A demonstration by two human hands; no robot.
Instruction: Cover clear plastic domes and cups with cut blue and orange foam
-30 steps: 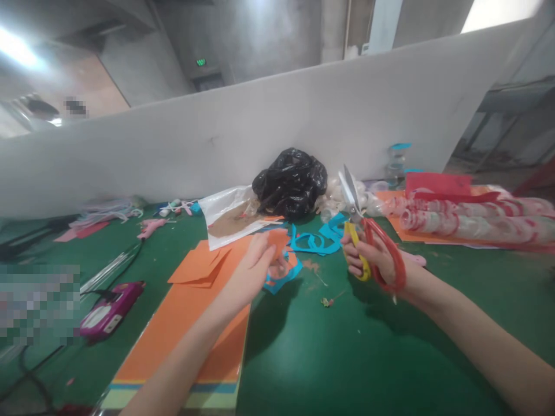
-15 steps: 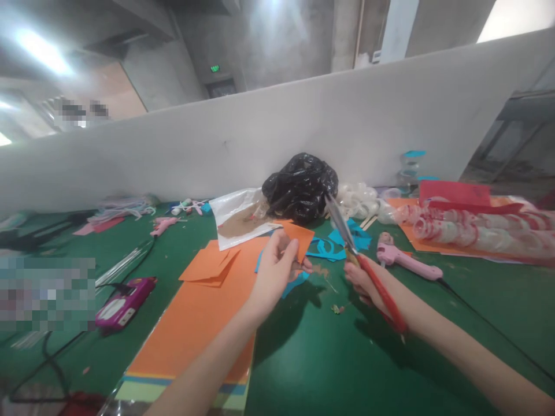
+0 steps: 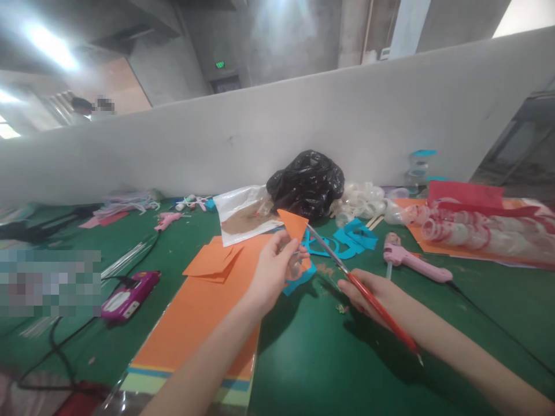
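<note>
Pinched in my left hand (image 3: pixel 277 268) is a small orange paper piece (image 3: pixel 293 224), its pointed part sticking up above the fingers. My right hand (image 3: pixel 368 294) is closed round red-handled scissors (image 3: pixel 368 297). Their blades point up and left, the tips close to the right edge of the orange piece. Whether the tips touch the paper I cannot tell. Blue paper scraps (image 3: pixel 355 238) lie behind the scissors. Left of my left hand, folded orange pieces (image 3: pixel 212 263) rest on a stack of orange sheets (image 3: pixel 195 329).
A black plastic bag (image 3: pixel 306 184) sits by the grey partition (image 3: pixel 195 144). Pink glue gun (image 3: pixel 416 266) and clear plastic cups (image 3: pixel 472 234) are at right. A purple device (image 3: pixel 131 297) with cables lies left. A white bag (image 3: pixel 243 216) holds brown material.
The orange piece has turned and now stands up as a point above my left hand. The scissors have tilted lower to the left, their tips now nearer the paper. The whole view has shifted slightly.
</note>
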